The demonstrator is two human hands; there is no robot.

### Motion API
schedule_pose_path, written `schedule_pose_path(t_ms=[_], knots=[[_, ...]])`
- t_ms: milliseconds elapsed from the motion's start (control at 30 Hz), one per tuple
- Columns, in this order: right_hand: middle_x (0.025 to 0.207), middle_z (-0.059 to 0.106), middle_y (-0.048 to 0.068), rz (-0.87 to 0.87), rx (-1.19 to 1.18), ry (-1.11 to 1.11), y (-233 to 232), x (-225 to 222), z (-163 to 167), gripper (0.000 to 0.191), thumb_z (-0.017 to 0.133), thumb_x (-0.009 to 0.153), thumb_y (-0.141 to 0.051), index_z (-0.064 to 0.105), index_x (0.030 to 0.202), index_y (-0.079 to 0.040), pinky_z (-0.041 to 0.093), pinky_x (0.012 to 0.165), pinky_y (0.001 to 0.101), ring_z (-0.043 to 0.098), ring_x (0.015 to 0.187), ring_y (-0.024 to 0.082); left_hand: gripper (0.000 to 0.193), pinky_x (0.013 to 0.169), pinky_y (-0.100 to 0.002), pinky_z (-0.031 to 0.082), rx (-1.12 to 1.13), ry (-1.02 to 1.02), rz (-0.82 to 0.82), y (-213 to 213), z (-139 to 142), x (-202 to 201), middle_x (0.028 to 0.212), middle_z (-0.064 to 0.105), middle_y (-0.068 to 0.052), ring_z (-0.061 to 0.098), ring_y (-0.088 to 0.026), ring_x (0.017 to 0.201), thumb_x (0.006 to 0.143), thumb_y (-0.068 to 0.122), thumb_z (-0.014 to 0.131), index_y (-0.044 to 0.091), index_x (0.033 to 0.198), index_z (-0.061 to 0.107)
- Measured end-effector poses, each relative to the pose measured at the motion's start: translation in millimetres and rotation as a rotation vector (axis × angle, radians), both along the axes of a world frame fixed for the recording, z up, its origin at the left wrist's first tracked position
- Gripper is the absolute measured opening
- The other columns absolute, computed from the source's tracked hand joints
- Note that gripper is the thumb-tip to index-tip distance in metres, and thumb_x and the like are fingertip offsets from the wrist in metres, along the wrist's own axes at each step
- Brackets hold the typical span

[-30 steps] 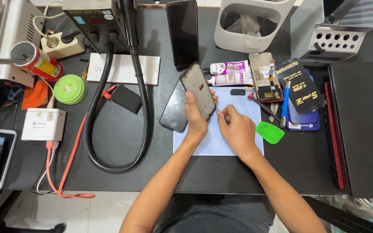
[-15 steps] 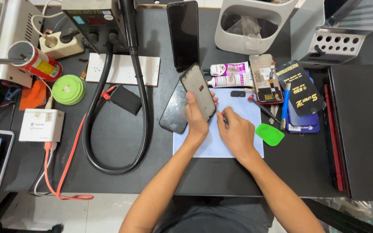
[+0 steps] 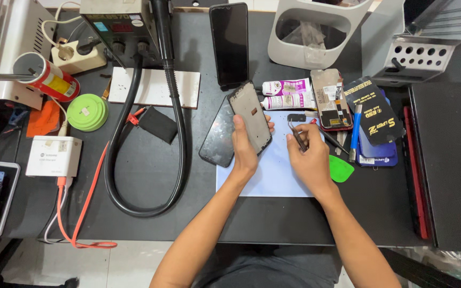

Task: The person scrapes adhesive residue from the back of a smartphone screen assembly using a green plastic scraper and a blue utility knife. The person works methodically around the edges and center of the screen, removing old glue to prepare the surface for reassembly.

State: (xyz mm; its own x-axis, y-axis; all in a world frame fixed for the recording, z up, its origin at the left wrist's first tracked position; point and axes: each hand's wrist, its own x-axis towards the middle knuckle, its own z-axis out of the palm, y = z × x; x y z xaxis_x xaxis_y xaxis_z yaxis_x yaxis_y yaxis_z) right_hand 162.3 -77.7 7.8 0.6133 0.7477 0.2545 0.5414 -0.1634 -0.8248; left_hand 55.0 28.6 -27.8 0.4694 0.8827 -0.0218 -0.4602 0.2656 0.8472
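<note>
My left hand [image 3: 245,148] holds a dark phone frame [image 3: 251,113] tilted above a pale blue mat [image 3: 276,176] on the black table. My right hand [image 3: 309,159] grips metal tweezers [image 3: 297,134], tips pointing toward a small dark part [image 3: 296,117] lying at the mat's top edge. A black phone screen panel [image 3: 219,134] lies flat just left of the held frame.
Two glue tubes [image 3: 286,93], an opened phone [image 3: 331,100], a green pick [image 3: 341,169] and dark packets [image 3: 374,114] lie to the right. A black hose [image 3: 180,133], green round tin [image 3: 87,112], white box [image 3: 54,156], upright phone [image 3: 229,42] and white bin [image 3: 316,32] surround.
My right hand has shifted up and to the right with the tweezers, toward the small part at the mat's top edge. My left hand keeps the frame almost still.
</note>
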Motion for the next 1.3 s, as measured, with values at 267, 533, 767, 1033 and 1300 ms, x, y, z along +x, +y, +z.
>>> schedule_pose_path(t_ms=[267,533,767,1033,1300], knots=[[0.084,0.066,0.009,0.069,0.043,-0.169,-2,3,6,0.019,0.073,0.095,-0.011,0.065,0.108,0.001,0.051,0.067,0.0300,0.060,0.071,0.015,0.059,0.096,-0.033,0.053,-0.229,-0.084,-0.171,13,0,-6,0.120,0.067,-0.012,0.066,-0.018,0.107,0.106,0.049,0.038,0.000,0.129,0.060],[0.080,0.071,0.009,0.049,-0.113,0.033,-2,-1,1,0.023,0.072,0.095,-0.013,0.067,0.113,-0.001,0.052,0.064,0.0295,0.063,0.066,0.013,0.045,0.099,-0.034,0.051,-0.141,-0.005,-0.191,13,19,-9,0.124,0.065,-0.011,0.063,-0.018,0.114,0.093,0.013,0.067,0.001,0.134,0.057],[0.094,0.075,0.008,0.135,0.029,0.124,-2,-9,-3,0.022,0.071,0.096,-0.010,0.066,0.115,0.000,0.054,0.073,0.0260,0.068,0.083,0.007,0.058,0.103,-0.042,0.053,-0.199,-0.073,-0.368,22,45,-25,0.128,0.065,-0.011,0.064,-0.024,0.120,0.085,0.004,0.067,0.003,0.140,0.049],[0.084,0.071,0.008,0.079,0.028,0.039,-1,-5,8,0.022,0.071,0.097,-0.011,0.068,0.116,-0.001,0.052,0.063,0.0272,0.065,0.069,0.011,0.041,0.090,-0.046,0.059,-0.177,-0.124,-0.191,27,38,-19,0.114,0.068,-0.017,0.069,-0.031,0.104,0.087,0.007,0.060,0.001,0.128,0.052],[0.070,0.067,0.013,0.086,-0.172,-0.113,-7,-1,18,0.027,0.076,0.089,-0.014,0.075,0.115,-0.007,0.051,0.058,0.0325,0.063,0.058,0.021,0.031,0.082,-0.040,0.061,0.028,-0.068,0.132,11,22,-13,0.100,0.067,-0.018,0.069,-0.026,0.089,0.093,0.013,0.054,-0.008,0.116,0.060]])
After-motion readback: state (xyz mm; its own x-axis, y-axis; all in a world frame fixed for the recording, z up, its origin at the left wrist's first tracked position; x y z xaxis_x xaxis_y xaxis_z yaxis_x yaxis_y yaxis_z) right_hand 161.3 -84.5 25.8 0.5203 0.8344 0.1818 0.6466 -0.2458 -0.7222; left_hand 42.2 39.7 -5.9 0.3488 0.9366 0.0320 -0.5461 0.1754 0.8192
